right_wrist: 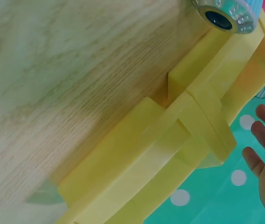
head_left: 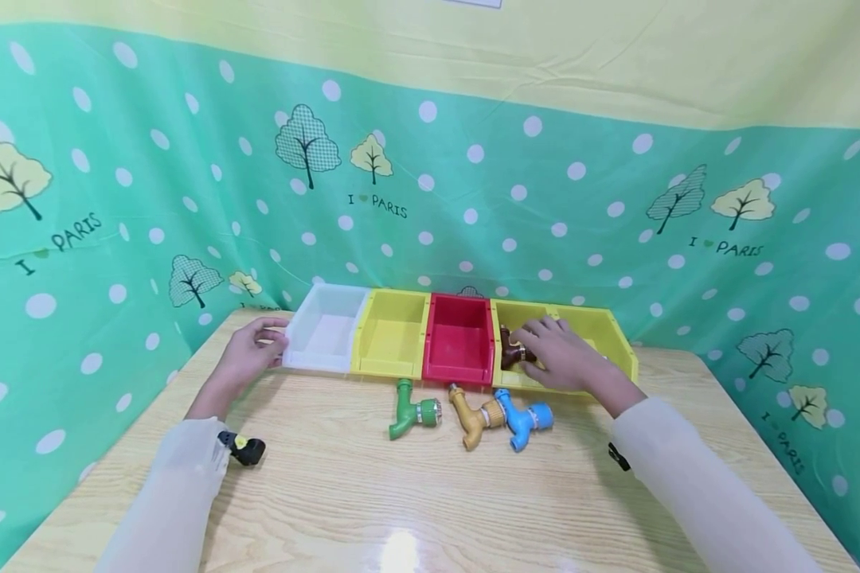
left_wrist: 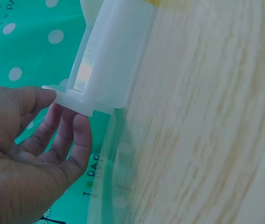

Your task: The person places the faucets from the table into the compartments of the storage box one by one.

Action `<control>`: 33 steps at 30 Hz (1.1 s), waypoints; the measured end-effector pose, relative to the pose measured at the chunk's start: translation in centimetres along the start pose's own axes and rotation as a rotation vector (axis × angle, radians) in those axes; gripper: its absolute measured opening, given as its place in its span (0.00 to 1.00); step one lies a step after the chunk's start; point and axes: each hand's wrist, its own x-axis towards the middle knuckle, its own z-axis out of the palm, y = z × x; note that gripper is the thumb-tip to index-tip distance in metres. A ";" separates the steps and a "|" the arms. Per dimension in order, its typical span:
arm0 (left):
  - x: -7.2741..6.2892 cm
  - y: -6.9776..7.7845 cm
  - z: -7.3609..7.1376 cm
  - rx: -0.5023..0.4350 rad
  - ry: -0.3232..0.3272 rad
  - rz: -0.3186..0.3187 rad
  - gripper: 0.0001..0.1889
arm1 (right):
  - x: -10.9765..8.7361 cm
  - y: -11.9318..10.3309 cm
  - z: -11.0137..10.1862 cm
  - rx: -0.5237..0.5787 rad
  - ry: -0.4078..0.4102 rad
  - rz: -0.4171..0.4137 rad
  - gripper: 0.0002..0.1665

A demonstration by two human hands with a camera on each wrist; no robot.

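The brown tap [head_left: 507,354] is lying in the yellow bin [head_left: 514,311] just beside the red bin [head_left: 460,341], and my right hand [head_left: 560,352] is reaching over it. My thumb and pointing finger are bending around one end of the tap, but I cannot tell if they are really pinching it; my other fingers are spreading apart. My left hand [head_left: 252,350] is holding the end of the white bin [head_left: 327,338], thumb on top of the lip and fingers underneath, maybe so that the row is not sliding. The bins are sitting side by side, with another yellow bin [head_left: 390,334] between the white and red ones, and they are looking smooth and hard, like plastic, shaped like little boxes with no lids. In front of them, a green tap [head_left: 405,411], a mustard tap [head_left: 471,419] and a blue tap [head_left: 520,420] are lying in a row, probably to be easy to reach. Each one is having a bent spout and a fat round knob. Under everything, the table [head_left: 344,509] is showing wavy wood lines, and behind, a spotty green cloth [head_left: 208,119] is hanging in soft folds.
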 end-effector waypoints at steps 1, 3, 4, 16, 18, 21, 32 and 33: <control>0.0 0.0 0.0 0.001 0.001 -0.002 0.22 | -0.1 -0.1 0.0 -0.007 -0.001 -0.003 0.26; 0.1 0.0 0.0 0.003 -0.002 0.000 0.22 | -0.4 -0.3 0.0 -0.007 -0.001 -0.008 0.28; 0.1 0.1 0.0 0.003 -0.002 0.000 0.22 | -0.6 -0.5 0.0 -0.004 -0.001 -0.012 0.29; -0.1 0.1 0.0 -0.015 -0.007 0.008 0.24 | -2.4 -1.9 0.3 -0.025 0.002 -0.120 0.30; -0.1 0.1 -0.1 -0.017 -0.008 0.005 0.24 | -2.7 -2.2 0.3 -0.038 -0.014 -0.126 0.31; -0.2 0.2 -0.1 -0.015 -0.010 0.006 0.24 | -3.1 -2.5 0.4 -0.053 -0.030 -0.135 0.32; -0.2 0.3 0.0 -0.012 -0.003 -0.005 0.23 | -4.6 -3.5 0.8 -0.073 -0.076 -0.167 0.31; -0.2 0.3 0.0 -0.013 -0.004 -0.006 0.23 | -4.7 -3.6 0.8 -0.073 -0.076 -0.174 0.31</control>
